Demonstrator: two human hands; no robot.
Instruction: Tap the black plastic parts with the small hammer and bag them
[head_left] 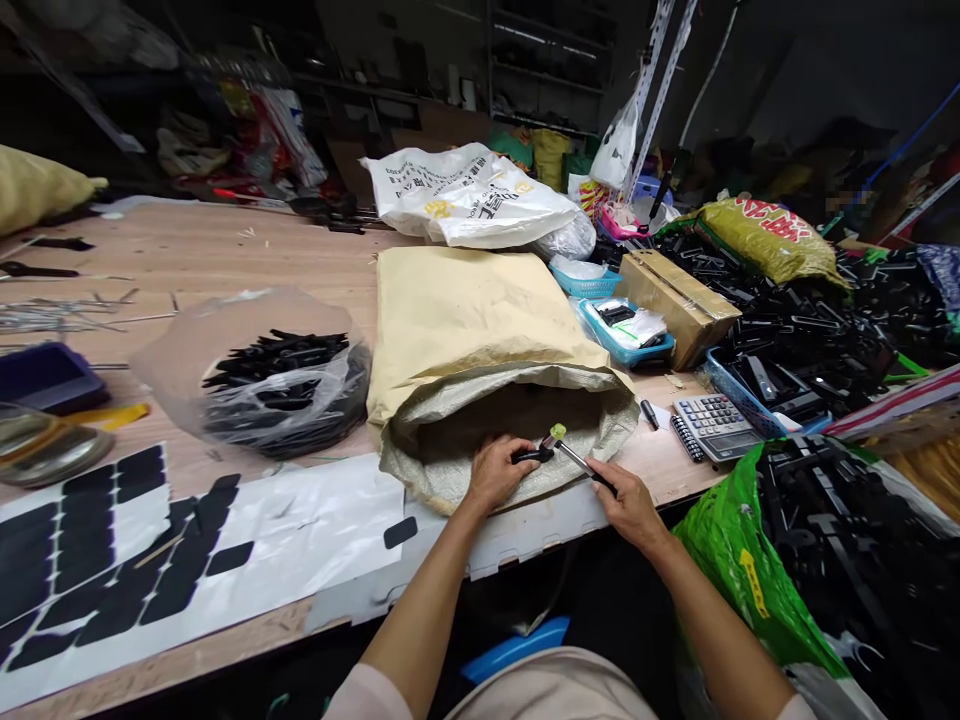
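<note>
Close to the front edge of the bench [300, 250], both forearms reach in over the rim, and the work sits at the gaping mouth of a large tan sack [472, 310] lying flat. The sack's opening faces the person, its upper lip lifted into a wide arch, so a dark hollow stands just beyond the fingers. To the left, a clear plastic bag [277, 400] of black pieces lies just beside the sack and limits the space there; nearer the front edge, a white sheet [330, 510] bearing dark rounded patches spreads low and flat. On the right, a strip of wood shows between the sack and a calculator [712, 425], with a short dark stick [649, 413] between them. A green bag [720, 510] full of black parts crowds the right forearm; whether they touch, I cannot tell. The left grip [499, 472] is closed on a small black piece [534, 454], which juts from the fingertips toward the right, over the sack's lower lip. The right grip [628, 505] is wrapped about the dark handle of a slim metal-shafted tool [576, 460], its shaft slanting up and left toward that piece. At the shaft's far end sits a yellowish-green bit [557, 432], near the black piece; contact between them is too small to make out.
</note>
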